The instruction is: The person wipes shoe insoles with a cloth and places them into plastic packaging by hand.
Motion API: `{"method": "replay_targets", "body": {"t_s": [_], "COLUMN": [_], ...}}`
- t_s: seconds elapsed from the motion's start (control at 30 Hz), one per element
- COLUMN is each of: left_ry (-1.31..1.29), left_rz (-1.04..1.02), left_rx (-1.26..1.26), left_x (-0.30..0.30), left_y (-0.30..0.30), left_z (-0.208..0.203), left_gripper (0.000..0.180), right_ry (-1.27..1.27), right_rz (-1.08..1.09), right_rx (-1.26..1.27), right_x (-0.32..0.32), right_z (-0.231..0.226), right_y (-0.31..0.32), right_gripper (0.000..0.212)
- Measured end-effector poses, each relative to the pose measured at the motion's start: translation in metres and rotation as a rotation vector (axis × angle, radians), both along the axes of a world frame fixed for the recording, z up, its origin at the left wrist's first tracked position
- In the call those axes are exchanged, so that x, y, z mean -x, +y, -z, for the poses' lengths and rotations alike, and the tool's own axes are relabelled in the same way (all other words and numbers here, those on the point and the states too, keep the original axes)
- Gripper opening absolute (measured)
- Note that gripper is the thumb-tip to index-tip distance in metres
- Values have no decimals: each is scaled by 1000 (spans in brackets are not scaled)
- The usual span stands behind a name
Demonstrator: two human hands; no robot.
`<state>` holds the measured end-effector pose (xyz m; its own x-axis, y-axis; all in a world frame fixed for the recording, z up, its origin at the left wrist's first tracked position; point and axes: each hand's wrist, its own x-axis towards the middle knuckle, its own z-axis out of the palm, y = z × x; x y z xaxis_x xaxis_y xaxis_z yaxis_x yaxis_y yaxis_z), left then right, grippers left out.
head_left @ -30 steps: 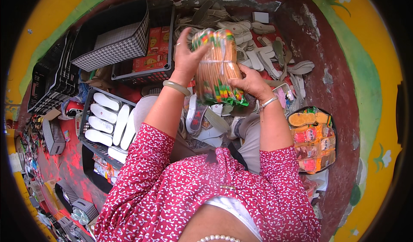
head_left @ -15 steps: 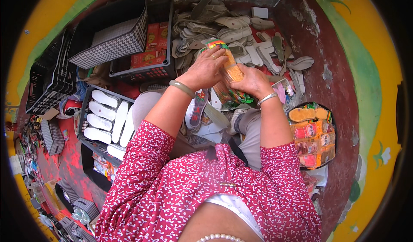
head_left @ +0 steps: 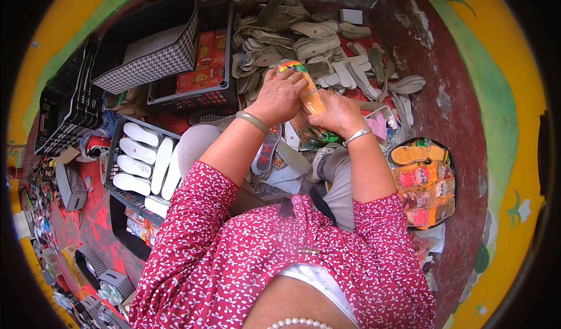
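A clear plastic packet [head_left: 313, 100] with green, red and orange print is between my two hands, above my lap. Something yellow-orange and grainy shows through it; the exact kind is unclear. My left hand [head_left: 277, 97] grips its upper left side, fingers bent over the top. On the lower right, my right hand [head_left: 338, 115] pinches it, with the thumb along the front and the other fingers hidden behind. Below the packet, between my legs, lie a patterned insole [head_left: 266, 153] and a pale one [head_left: 292, 157].
A heap of grey-beige soles [head_left: 318, 40] lies beyond my hands. At left stand a crate of white insoles [head_left: 139, 151], a checked basket [head_left: 146, 69] and a crate with red boxes [head_left: 201, 79]. At right is a tray of orange packets [head_left: 432, 180]. A dark red wall [head_left: 461, 130] curves around.
Both hands and the packet have shifted slightly. My left fingers bend more over the packet's top, and my right hand has moved a little to the left along it.
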<state>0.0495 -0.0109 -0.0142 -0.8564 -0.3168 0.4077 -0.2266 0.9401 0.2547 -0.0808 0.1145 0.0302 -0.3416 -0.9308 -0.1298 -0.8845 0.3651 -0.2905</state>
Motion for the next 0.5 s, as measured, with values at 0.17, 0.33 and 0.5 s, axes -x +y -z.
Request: {"method": "replay_targets", "body": {"t_s": [0.17, 0.33, 0.5], "left_ry": [83, 146, 212], "left_rz": [-2, -29, 12], "left_rx": [18, 70, 111], "left_x": [-6, -47, -108], "left_y": [3, 33, 76], "left_z": [-17, -80, -139], "left_gripper": [33, 38, 36], "right_ry": [88, 33, -21], "right_rz": [35, -85, -232], "right_rx": [-34, 81, 156], "right_x": [-5, -32, -70], "right_z": [-10, -67, -126], "right_y": [4, 33, 77], "right_gripper": [56, 55, 67]}}
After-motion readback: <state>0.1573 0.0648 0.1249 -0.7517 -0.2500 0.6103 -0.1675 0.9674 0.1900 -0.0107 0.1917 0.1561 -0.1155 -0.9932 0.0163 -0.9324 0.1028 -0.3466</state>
